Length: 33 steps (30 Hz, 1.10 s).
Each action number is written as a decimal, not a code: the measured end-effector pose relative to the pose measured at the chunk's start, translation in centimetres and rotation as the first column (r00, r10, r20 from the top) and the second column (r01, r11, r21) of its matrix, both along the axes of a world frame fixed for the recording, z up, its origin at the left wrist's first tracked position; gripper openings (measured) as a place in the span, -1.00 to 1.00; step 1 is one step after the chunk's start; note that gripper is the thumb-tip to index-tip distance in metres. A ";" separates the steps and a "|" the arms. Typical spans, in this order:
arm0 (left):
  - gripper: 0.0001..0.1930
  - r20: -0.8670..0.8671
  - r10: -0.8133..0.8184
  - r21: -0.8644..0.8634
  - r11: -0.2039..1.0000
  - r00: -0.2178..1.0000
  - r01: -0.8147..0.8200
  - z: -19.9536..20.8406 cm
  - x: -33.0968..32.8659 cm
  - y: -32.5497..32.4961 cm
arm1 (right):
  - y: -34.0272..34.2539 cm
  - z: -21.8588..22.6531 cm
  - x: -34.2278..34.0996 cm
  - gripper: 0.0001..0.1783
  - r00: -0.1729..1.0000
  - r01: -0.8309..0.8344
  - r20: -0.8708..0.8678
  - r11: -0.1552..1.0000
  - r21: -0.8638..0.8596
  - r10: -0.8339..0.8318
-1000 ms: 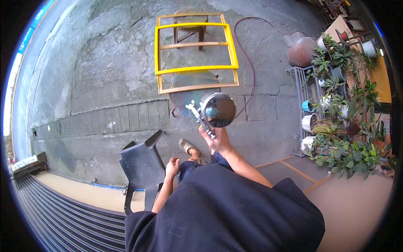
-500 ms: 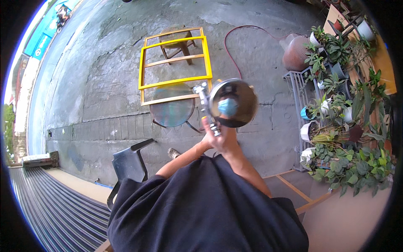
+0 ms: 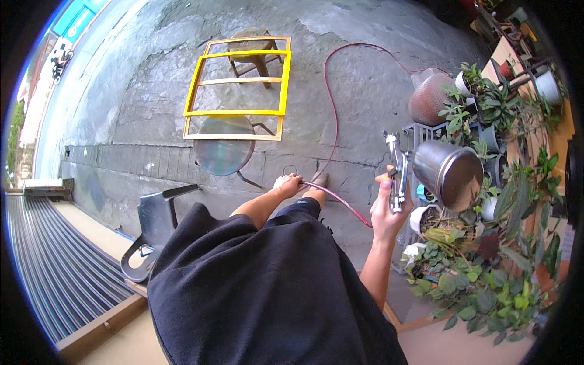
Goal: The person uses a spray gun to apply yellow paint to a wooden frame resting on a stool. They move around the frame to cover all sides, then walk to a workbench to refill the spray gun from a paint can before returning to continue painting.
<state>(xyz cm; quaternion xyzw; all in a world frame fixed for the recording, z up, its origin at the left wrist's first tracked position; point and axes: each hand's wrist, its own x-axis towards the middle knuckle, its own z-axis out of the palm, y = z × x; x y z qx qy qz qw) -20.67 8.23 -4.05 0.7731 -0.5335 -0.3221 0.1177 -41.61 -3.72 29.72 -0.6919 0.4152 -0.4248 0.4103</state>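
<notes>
My right hand (image 3: 387, 214) is closed around the handle of a silver spray gun (image 3: 398, 176), raised at the right. A large metal cup (image 3: 445, 173) is fixed to the gun, its round end facing up towards me. Lower and to the left, my left hand (image 3: 287, 185) grips a red hose (image 3: 339, 199). From that hand the hose bends across towards my right wrist, where its end passes out of sight. In front of me a wooden frame (image 3: 284, 85), partly bright yellow, rests over two stools: a round-topped one (image 3: 224, 155) nearer and a brown one (image 3: 249, 47) farther off.
A dark plastic chair (image 3: 157, 216) stands at my left, beside a ribbed metal panel (image 3: 67, 261). Potted plants (image 3: 486, 286) crowd the right side around a grey rack. Behind them sits a large brown jar (image 3: 431, 100). More red hose loops over the cracked concrete floor (image 3: 140, 109).
My hands have moved apart. The right carried the spray gun to the right and tipped its cup; the left moved left and now holds the hose. My view shifted slightly right.
</notes>
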 end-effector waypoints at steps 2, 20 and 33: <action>-0.70 -0.050 0.008 0.087 0.996 0.999 -0.003 -1.3 -0.6 -2.0 | -2.2 -1.0 -0.5 -0.75 1.000 0.003 -0.010 1.000 0.008 -0.003; -0.74 -0.196 0.222 0.369 0.919 0.955 -0.137 -2.0 2.0 -26.0 | -32.6 -3.4 8.5 -0.58 0.961 -0.232 -0.132 0.968 0.094 0.243; -0.59 -0.213 0.423 0.423 0.853 0.881 -0.306 -7.7 6.0 -32.8 | -50.6 -7.6 18.5 -0.50 0.776 -0.629 0.060 0.778 0.001 0.628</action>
